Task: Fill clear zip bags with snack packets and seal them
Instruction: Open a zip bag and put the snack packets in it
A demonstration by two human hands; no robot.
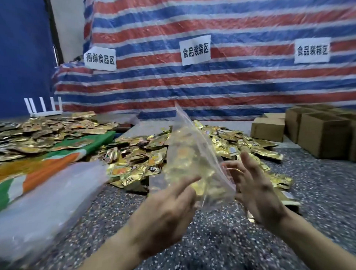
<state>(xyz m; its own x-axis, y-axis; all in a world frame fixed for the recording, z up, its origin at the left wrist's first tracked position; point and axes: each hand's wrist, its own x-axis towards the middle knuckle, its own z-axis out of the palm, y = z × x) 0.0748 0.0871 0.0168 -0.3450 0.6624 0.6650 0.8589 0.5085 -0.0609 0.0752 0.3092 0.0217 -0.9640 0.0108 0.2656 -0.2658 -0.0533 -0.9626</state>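
Frame centre: we see the clear zip bag (191, 152) upright, its lower part grasped by the left hand (165, 210). The right hand (255, 190), fingers spread straight, touches its right edge.

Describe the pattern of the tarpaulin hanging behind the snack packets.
The tarpaulin has red, blue and white horizontal stripes; the head view shows it.
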